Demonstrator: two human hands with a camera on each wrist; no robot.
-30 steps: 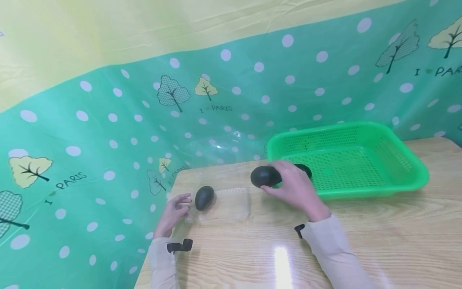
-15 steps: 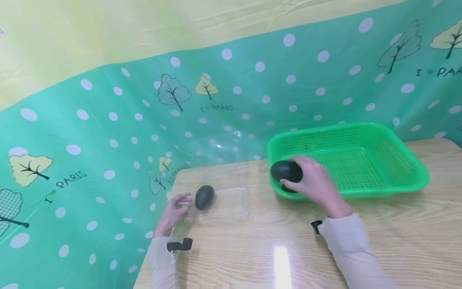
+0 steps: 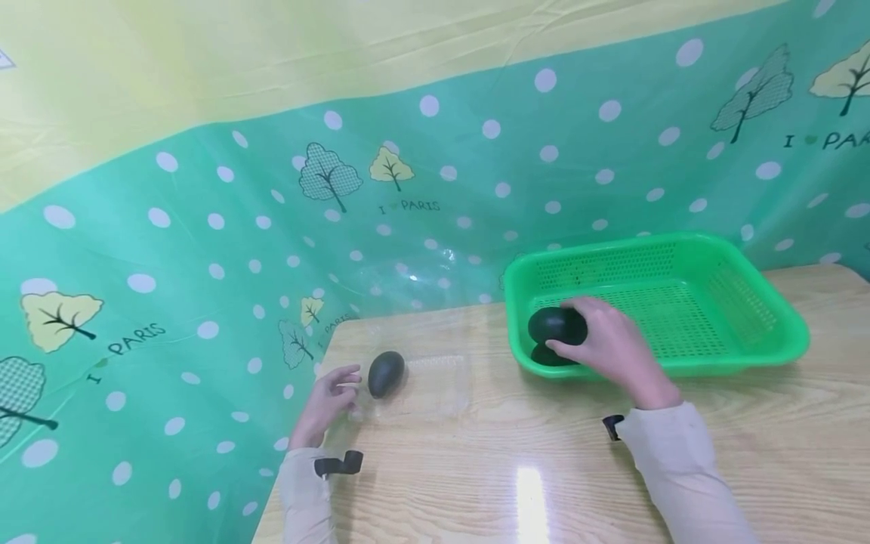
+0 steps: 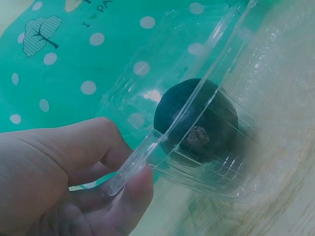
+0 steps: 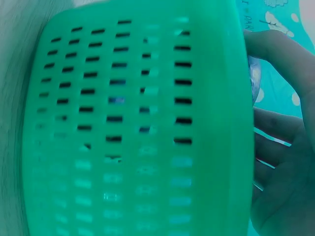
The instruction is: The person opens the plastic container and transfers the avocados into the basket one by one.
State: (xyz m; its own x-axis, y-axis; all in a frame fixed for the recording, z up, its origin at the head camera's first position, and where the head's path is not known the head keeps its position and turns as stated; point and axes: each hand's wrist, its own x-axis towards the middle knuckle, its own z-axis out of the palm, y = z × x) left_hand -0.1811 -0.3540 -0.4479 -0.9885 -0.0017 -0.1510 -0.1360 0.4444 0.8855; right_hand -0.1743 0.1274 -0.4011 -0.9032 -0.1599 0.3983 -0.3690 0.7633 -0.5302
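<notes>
— Where was the dark avocado point(image 3: 556, 325) held?

— Over the near left corner of the green basket point(image 3: 748, 332), the right hand point(image 3: 612, 347) fingers curled round it; a second avocado point(image 3: 547, 355) was seen just under it in the basket.

— And the left hand point(image 3: 326, 400)?

— The rim of the clear plastic container point(image 4: 206, 123) was pinched between thumb and fingers; a third avocado point(image 3: 385, 374) lay inside, on the wooden tabletop point(image 3: 476, 468).
</notes>
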